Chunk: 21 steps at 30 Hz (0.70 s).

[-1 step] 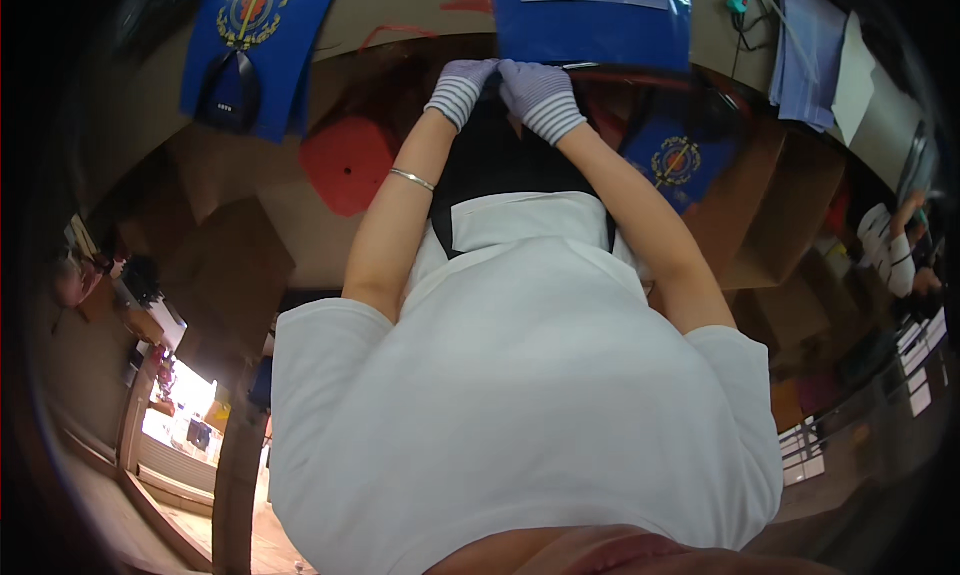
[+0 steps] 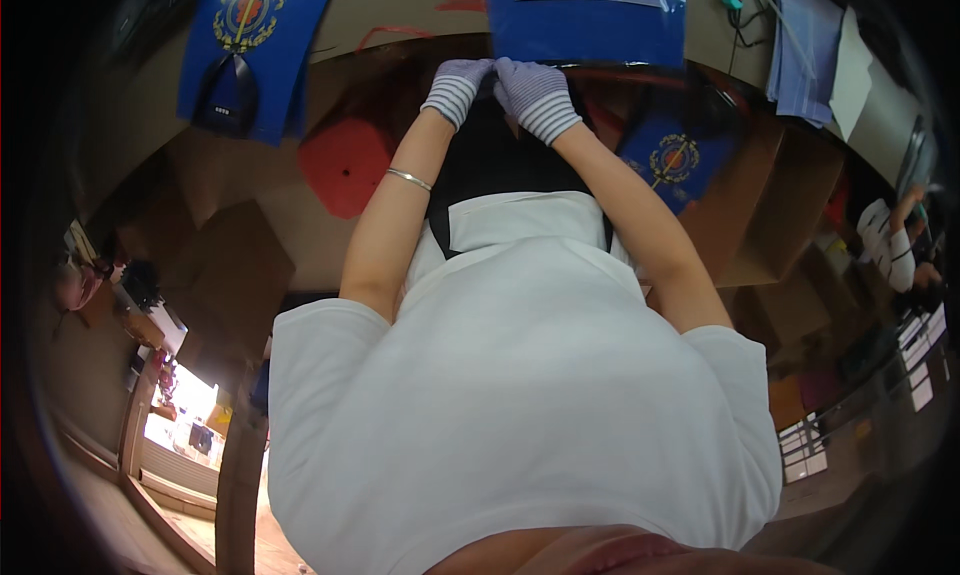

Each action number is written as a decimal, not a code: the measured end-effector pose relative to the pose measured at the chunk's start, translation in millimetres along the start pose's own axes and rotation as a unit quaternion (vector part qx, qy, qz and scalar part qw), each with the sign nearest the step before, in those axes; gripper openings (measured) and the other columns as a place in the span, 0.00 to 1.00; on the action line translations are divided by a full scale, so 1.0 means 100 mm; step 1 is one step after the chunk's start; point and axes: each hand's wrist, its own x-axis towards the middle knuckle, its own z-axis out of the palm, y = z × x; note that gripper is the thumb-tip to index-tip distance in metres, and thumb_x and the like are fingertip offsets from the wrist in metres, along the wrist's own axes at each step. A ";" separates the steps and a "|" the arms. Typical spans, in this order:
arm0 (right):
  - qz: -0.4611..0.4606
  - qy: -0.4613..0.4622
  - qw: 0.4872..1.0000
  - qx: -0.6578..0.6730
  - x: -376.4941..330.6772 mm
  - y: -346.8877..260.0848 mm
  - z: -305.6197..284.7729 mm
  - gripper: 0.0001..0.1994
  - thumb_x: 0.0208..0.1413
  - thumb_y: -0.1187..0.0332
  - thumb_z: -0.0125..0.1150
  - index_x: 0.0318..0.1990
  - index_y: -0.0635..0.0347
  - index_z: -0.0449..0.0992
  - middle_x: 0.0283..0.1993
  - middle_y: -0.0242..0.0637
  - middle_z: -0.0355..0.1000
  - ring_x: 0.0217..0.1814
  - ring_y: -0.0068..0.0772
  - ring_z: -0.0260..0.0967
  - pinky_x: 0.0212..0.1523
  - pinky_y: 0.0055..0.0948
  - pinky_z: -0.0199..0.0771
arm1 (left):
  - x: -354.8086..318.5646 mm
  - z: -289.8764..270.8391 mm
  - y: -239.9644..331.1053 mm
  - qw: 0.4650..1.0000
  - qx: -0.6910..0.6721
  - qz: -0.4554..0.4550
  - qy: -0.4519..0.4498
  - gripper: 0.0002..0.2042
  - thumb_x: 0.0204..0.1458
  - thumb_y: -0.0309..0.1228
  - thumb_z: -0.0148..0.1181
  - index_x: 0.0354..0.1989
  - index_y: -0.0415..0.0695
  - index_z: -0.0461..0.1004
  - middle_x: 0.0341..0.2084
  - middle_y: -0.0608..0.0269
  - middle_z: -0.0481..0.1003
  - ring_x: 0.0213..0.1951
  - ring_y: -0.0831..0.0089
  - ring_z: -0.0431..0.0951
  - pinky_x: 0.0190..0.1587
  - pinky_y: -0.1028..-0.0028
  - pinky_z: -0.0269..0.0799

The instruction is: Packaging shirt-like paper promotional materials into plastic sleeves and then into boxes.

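A white shirt (image 2: 520,395) fills most of my view, with the grey table (image 2: 400,10) curving beyond it. To the right I see an open cardboard box (image 2: 790,205) below the tabletop. The blue package (image 2: 590,35), in shiny clear wrap, lies at the table's near edge; a blue bag (image 2: 280,70) with a yellow crest hangs partly over that edge, farther left. Below sits a red stool (image 2: 345,170). The gloved left hand (image 2: 455,90) and right hand (image 2: 537,95) meet by the package's near-left corner, fingers curled inward (from here I can't tell whether they pinch anything). Smallest, a silver bangle (image 2: 410,180) circles the left forearm.
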 end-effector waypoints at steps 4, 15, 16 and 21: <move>0.062 0.143 0.986 0.066 -0.48 0.40 -0.53 0.07 0.47 0.65 0.52 0.31 0.55 0.71 0.24 0.44 0.70 0.26 0.45 0.70 0.25 0.38 0.70 | -0.04 -0.10 -0.20 0.962 0.188 0.072 0.182 0.14 0.50 0.39 0.47 0.29 0.44 0.76 0.22 0.58 0.75 0.27 0.68 0.74 0.33 0.74 0.67; 0.389 -0.027 0.879 0.276 -2.66 1.71 -0.25 0.17 0.45 0.72 0.56 0.45 0.62 0.69 0.43 0.44 0.71 0.43 0.33 0.70 0.44 0.26 0.69 | -0.24 -0.05 -0.09 0.764 -0.632 -0.107 -0.070 0.16 0.54 0.41 0.48 0.39 0.39 0.68 0.38 0.52 0.72 0.40 0.60 0.72 0.43 0.63 0.70; 0.314 -0.080 0.898 0.299 -2.19 1.37 -0.18 0.16 0.47 0.71 0.55 0.46 0.62 0.69 0.42 0.43 0.72 0.43 0.34 0.70 0.43 0.27 0.69 | -0.24 -0.07 -0.13 0.720 -0.686 -0.075 -0.072 0.17 0.55 0.41 0.46 0.39 0.39 0.68 0.39 0.50 0.71 0.41 0.58 0.71 0.45 0.61 0.69; 0.139 0.001 0.815 0.563 -0.53 0.69 -0.25 0.12 0.47 0.76 0.50 0.41 0.64 0.70 0.38 0.41 0.73 0.39 0.33 0.72 0.42 0.25 0.69 | -0.07 -0.33 0.29 0.529 -0.848 0.027 -0.001 0.31 0.55 0.53 0.28 0.49 0.34 0.60 0.52 0.42 0.60 0.55 0.48 0.59 0.58 0.52 0.54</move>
